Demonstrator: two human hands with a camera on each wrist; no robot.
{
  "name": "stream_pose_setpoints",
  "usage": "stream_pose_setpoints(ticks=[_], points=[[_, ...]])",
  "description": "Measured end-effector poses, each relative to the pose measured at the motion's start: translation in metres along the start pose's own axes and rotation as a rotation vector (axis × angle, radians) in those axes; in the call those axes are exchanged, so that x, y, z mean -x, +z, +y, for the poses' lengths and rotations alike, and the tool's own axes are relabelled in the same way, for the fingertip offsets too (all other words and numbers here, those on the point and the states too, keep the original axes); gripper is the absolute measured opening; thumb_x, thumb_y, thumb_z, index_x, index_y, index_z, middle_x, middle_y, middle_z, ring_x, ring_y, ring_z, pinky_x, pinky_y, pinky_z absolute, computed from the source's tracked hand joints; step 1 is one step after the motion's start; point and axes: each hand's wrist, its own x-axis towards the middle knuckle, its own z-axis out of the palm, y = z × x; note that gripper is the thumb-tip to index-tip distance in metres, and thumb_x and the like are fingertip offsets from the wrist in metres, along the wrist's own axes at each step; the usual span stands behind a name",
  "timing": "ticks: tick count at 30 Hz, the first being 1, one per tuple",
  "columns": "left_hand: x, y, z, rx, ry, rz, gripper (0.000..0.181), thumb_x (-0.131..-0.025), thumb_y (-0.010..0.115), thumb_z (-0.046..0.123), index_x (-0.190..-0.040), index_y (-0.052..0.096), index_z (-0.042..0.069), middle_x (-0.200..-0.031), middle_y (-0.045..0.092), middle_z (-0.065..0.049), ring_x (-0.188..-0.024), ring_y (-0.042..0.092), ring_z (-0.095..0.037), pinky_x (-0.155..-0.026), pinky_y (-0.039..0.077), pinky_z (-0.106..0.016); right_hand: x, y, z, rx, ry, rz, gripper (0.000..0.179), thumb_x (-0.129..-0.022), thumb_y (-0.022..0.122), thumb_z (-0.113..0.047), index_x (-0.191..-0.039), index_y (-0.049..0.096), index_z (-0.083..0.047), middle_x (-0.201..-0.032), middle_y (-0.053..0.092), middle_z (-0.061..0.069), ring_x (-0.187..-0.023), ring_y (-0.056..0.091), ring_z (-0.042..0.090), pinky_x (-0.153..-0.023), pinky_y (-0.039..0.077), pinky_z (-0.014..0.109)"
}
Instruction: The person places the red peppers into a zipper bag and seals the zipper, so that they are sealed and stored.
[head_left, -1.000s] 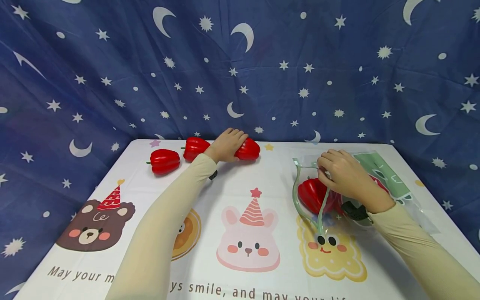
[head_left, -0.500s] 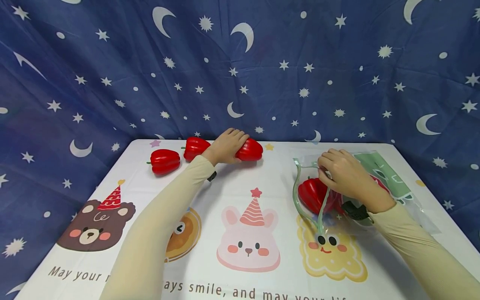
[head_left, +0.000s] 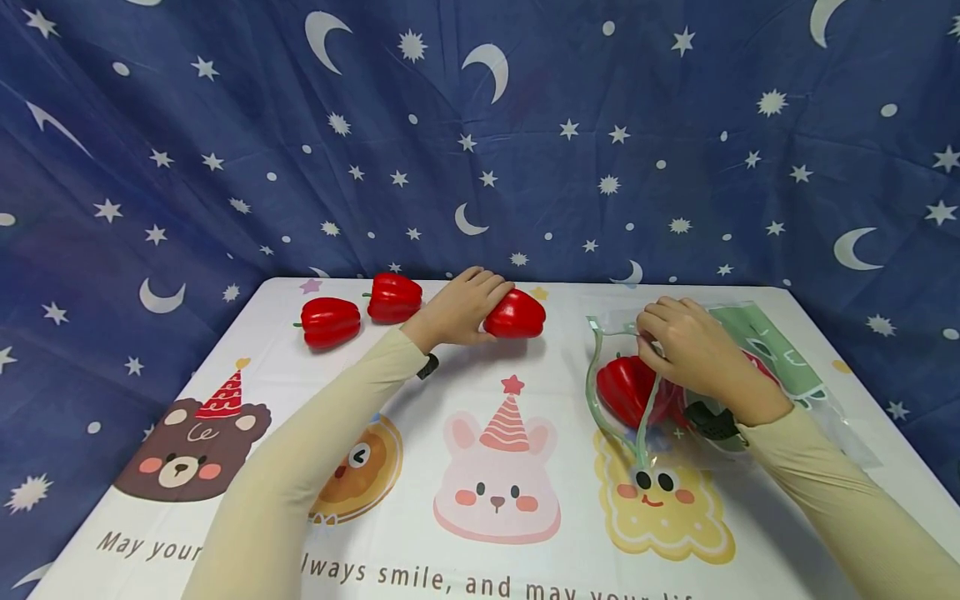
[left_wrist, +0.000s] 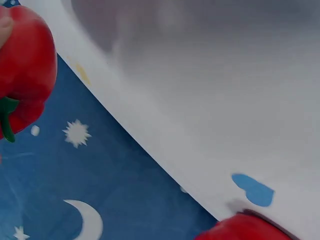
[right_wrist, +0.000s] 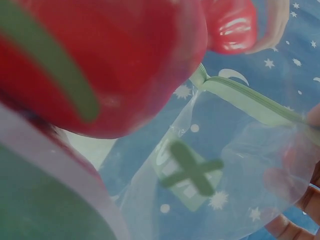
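My left hand (head_left: pixel 461 310) grips a red bell pepper (head_left: pixel 519 315), which appears slightly above the table in the head view. Its green stem shows in the left wrist view, where the same bell pepper (left_wrist: pixel 31 60) sits at the upper left. At the right, my right hand (head_left: pixel 686 346) pinches the upper edge of a clear zip bag (head_left: pixel 591 383) with a green zip strip. The bag's mouth gapes toward the left. Inside lies a red bell pepper (head_left: pixel 622 390), with more red behind it partly hidden by the hand. In the right wrist view fingers (right_wrist: pixel 295 232) hold the clear film.
Two more red bell peppers, one nearer (head_left: pixel 330 323) and one farther back (head_left: pixel 394 298), lie on the left of the white printed tablecloth (head_left: pixel 570 358). A blue curtain (head_left: pixel 540 150) with moons and stars hangs along the table's back edge.
My left hand has moved to the right and slightly toward me, carrying the bell pepper away from the other two. My right hand and the bag have stayed in place.
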Motion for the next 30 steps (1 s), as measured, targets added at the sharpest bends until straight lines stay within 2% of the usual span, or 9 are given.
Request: stream_pose_setpoints(ticks=[9, 14, 22, 30], points=[[0.003, -0.012, 0.026, 0.041, 0.051, 0.075, 0.076, -0.072, 0.073, 0.045, -0.131, 0.046, 0.005, -0.124, 0.057, -0.008, -0.116, 0.051, -0.024, -0.108, 0.036, -0.041, 0.000, -0.001, 0.001, -0.006, -0.013, 0.016, 0.008, -0.068, 0.064, -0.006, -0.071, 0.058, -0.008, -0.071, 0.061, 0.008, -0.070, 0.050, 0.021, -0.066, 0.045, 0.036], [0.006, -0.016, 0.040, 0.032, 0.059, 0.100, 0.076, -0.073, 0.071, 0.048, -0.131, 0.047, 0.006, -0.123, 0.058, -0.006, -0.115, 0.052, -0.022, -0.108, 0.038, -0.039, 0.001, 0.000, 0.001, -0.008, -0.015, 0.020, 0.006, -0.069, 0.063, -0.007, -0.071, 0.057, -0.007, -0.070, 0.061, 0.008, -0.070, 0.049, 0.021, -0.066, 0.044, 0.037], [0.011, -0.024, 0.067, 0.039, 0.080, 0.095, 0.079, -0.072, 0.071, 0.052, -0.132, 0.046, 0.007, -0.124, 0.057, -0.005, -0.115, 0.053, -0.022, -0.107, 0.038, -0.039, 0.001, -0.001, 0.001, -0.008, -0.006, 0.017, 0.006, -0.069, 0.062, -0.008, -0.071, 0.056, -0.008, -0.069, 0.059, 0.007, -0.069, 0.048, 0.021, -0.066, 0.044, 0.037], [0.013, -0.024, 0.092, 0.024, 0.101, 0.064, 0.079, -0.072, 0.069, 0.055, -0.132, 0.045, 0.009, -0.124, 0.057, -0.003, -0.115, 0.052, -0.019, -0.107, 0.038, -0.037, 0.002, -0.002, 0.000, -0.002, -0.014, 0.036, 0.007, -0.069, 0.062, -0.009, -0.071, 0.056, -0.007, -0.068, 0.058, 0.006, -0.069, 0.048, 0.021, -0.064, 0.041, 0.036]])
